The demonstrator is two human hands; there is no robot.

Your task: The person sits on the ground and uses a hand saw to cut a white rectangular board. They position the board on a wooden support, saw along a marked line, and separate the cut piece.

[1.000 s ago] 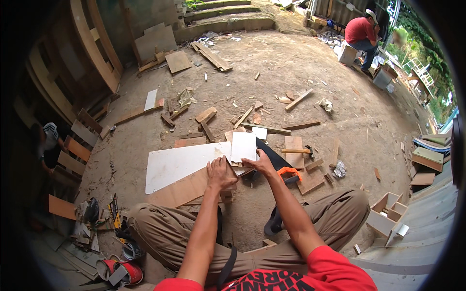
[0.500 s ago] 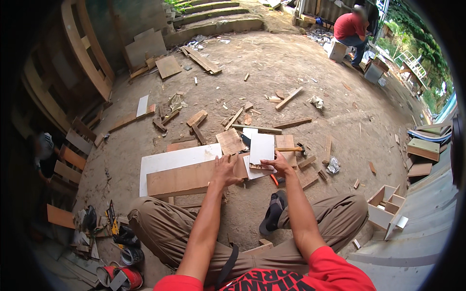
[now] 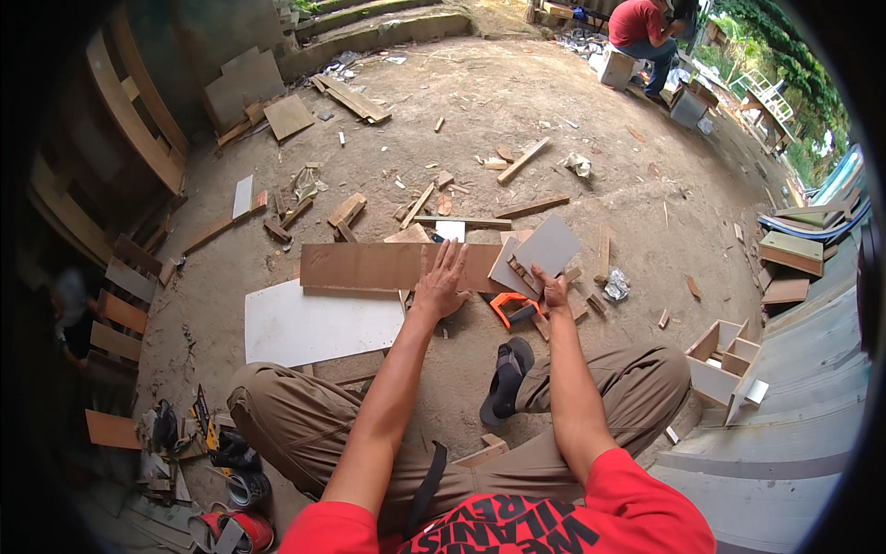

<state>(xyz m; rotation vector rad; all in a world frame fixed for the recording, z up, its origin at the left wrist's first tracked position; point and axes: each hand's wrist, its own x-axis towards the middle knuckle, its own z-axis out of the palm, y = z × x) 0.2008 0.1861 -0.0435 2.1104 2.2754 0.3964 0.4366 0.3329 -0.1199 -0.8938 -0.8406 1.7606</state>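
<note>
The left grip [image 3: 438,292] lies fingers apart over the brown board [image 3: 362,267], seemingly to steady it, while the right grip [image 3: 555,295] clamps the pale panel [image 3: 554,246] extending beyond it, apparently for control.

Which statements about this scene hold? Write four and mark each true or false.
1. The left hand is spread over the long brown board. True.
2. The right hand is empty. False: it holds a pale panel.
3. An orange handle shows to the right of the large white board. True.
4. The far person in a red shirt is standing. False: that person is sitting.
</note>
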